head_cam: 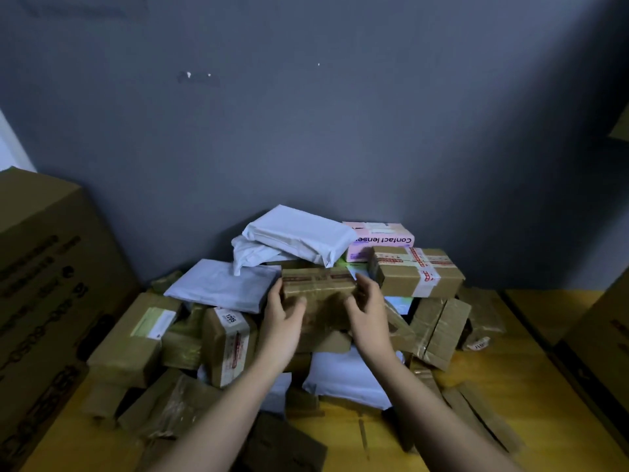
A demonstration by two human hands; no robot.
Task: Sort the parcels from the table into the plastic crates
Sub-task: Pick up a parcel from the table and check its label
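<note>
A heap of parcels covers the yellow table (517, 356) against the grey wall. At its middle lies a brown taped cardboard box (318, 284). My left hand (282, 311) grips the box's left end, thumb on its front face. My right hand (369, 306) holds its right end with curled fingers. Around it lie a white poly mailer (299, 235), a flat grey mailer (223, 284), a pink contact-lens box (381, 238), a taped brown box (417, 270) and a box labelled 1205 (229, 345). No plastic crate is in view.
A large printed carton (44, 284) stands at the left edge of the table. Another carton (602, 338) rises at the right. Flat brown packets (476, 413) and a dark packet (282, 444) lie near the front edge.
</note>
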